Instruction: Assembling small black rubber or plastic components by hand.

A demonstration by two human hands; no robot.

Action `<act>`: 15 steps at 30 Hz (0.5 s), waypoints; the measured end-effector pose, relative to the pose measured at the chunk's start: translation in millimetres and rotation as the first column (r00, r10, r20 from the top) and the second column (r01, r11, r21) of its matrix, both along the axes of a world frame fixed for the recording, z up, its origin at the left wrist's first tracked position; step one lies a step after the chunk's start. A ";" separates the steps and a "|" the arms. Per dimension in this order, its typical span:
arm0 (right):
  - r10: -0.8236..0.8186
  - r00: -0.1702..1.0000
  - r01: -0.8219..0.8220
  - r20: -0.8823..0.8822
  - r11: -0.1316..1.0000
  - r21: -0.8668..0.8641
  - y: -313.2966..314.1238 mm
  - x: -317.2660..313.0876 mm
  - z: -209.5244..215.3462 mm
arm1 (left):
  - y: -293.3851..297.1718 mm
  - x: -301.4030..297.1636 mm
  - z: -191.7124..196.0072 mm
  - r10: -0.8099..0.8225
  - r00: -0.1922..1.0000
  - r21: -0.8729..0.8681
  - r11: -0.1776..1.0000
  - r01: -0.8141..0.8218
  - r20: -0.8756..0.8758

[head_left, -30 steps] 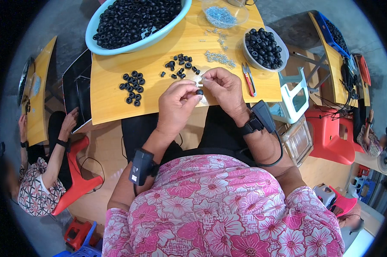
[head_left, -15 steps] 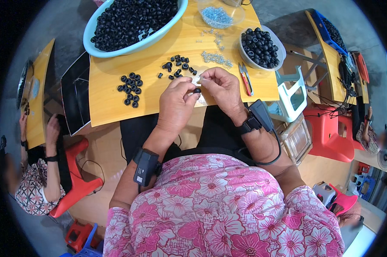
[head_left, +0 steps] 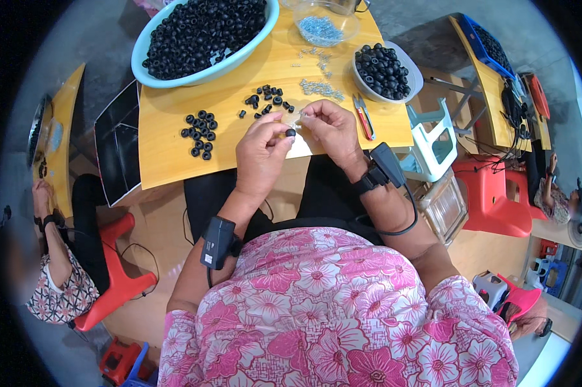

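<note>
- My left hand (head_left: pixel 260 145) pinches one black ring (head_left: pixel 291 133) at its fingertips; my right hand (head_left: pixel 329 126) closes on something small beside it — too tiny to tell.
- Done, I judge: the neat cluster of rings (head_left: pixel 199 132) on the yellow table (head_left: pixel 168 161), left.
- Left: the loose rings (head_left: pixel 268 100) farther off, the white bowl (head_left: pixel 414 80) and the big blue basin (head_left: pixel 175 74) — plenty.

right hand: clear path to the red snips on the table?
Probably yes. The red snips lie bare on the yellow table just beside the right hand, nothing between, though its fingers pinch a small part.
</note>
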State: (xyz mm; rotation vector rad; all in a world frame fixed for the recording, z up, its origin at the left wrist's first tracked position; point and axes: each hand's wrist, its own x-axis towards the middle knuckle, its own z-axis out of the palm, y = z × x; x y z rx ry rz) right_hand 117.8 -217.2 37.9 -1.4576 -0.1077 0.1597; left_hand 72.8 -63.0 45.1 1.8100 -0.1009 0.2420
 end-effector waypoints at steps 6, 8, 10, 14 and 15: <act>0.011 1.000 -0.011 -0.028 1.000 0.020 -3.0 0.5 0.6 | 12.1 -4.1 -10.9 0.069 0.997 -0.260 0.964 -0.063 0.014; 0.022 0.999 -0.021 -0.029 1.000 0.022 -2.0 -0.2 0.2 | 19.2 -10.6 -12.7 0.044 0.995 -0.324 0.943 -0.071 -0.089; 0.043 0.998 -0.043 -0.047 0.999 0.017 -1.4 -0.7 1.3 | 23.1 -17.5 -9.0 0.016 0.982 -0.388 0.917 -0.090 -0.189; 0.106 0.991 -0.099 0.078 0.991 -0.086 -0.3 -10.4 0.7 | 28.3 -32.9 0.4 -0.092 0.951 -0.434 0.900 -0.048 -0.294; 0.183 0.975 -0.155 0.127 0.968 -0.199 0.5 -17.1 7.4 | 31.1 -37.5 1.8 -0.121 0.935 -0.440 0.897 -0.041 -0.334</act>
